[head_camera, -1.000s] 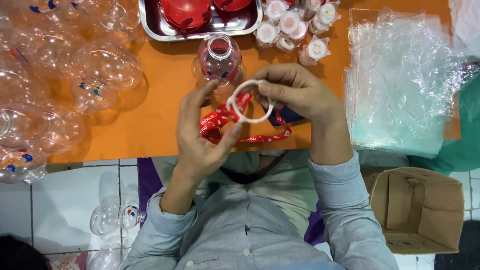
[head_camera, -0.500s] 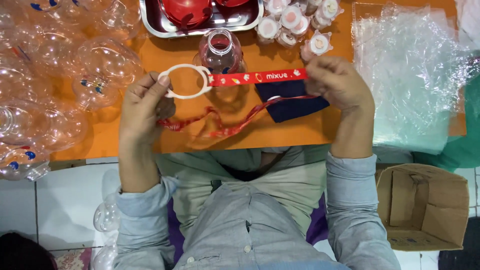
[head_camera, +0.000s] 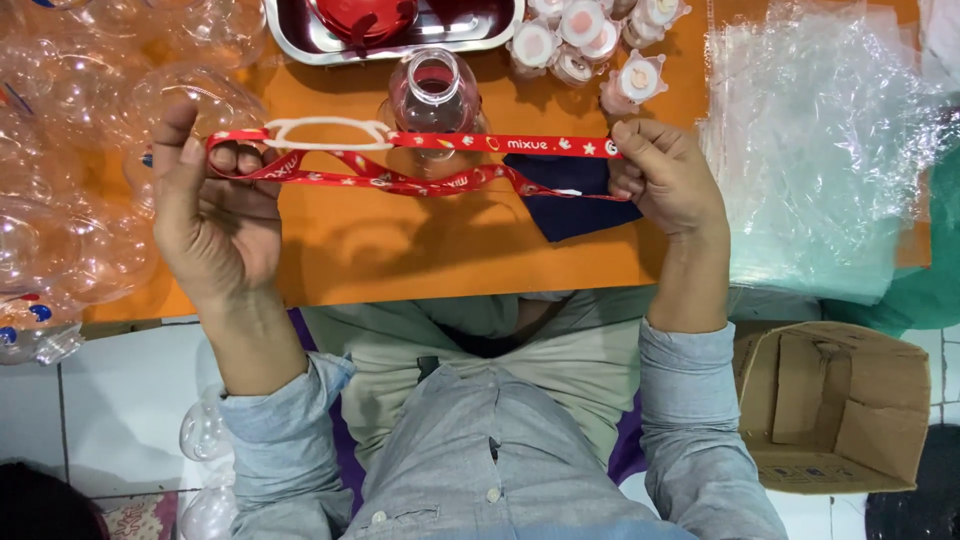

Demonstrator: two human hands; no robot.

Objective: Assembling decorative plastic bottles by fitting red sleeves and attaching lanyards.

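Observation:
A red printed strap (head_camera: 470, 145) is stretched taut between my two hands above the orange table (head_camera: 420, 250). My left hand (head_camera: 215, 215) grips its left end, with fingers through the loop. A white plastic ring (head_camera: 325, 133) sits on the strap close to that hand. My right hand (head_camera: 665, 180) pinches the strap's right end. A clear plastic bottle with an open neck (head_camera: 432, 90) stands just behind the strap. A dark blue cloth (head_camera: 570, 205) lies under the strap near my right hand.
A metal tray with red pieces (head_camera: 390, 30) sits at the back. Several small white-capped containers (head_camera: 590, 40) stand beside it. Clear plastic globes (head_camera: 70, 150) pile up on the left, clear plastic bags (head_camera: 820, 150) on the right. An open cardboard box (head_camera: 835, 405) stands on the floor.
My hands have pulled apart from a bunched hold in front of me. The strap went from crumpled to fully stretched, and the white ring travelled left with my left hand.

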